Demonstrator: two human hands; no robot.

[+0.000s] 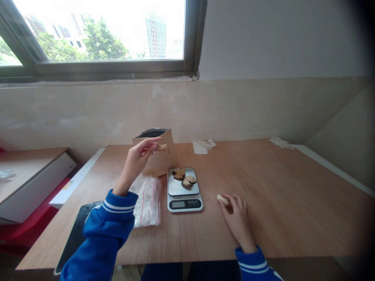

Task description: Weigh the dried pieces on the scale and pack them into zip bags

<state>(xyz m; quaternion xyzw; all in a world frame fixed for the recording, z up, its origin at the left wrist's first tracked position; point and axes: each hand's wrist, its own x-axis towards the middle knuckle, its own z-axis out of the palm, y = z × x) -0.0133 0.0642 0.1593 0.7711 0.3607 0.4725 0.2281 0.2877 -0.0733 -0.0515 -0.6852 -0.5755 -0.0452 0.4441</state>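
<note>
My left hand [140, 159] is raised in front of an open brown paper bag [159, 156] and pinches a small tan dried slice [163, 148] between its fingertips. To the right of the bag stands a small digital kitchen scale [184, 192] with two dried slices [184, 177] lying on its steel platform. My right hand [236, 214] rests on the wooden table [281, 203] right of the scale, fingers curled around a small pale piece [222, 198].
A clear zip bag [148, 201] lies left of the scale under my left forearm. A dark tablet [76, 230] sits at the table's front left edge. Crumpled white tissues [205, 145] and another scrap [280, 143] lie near the wall. A lower side table [29, 171] stands at left.
</note>
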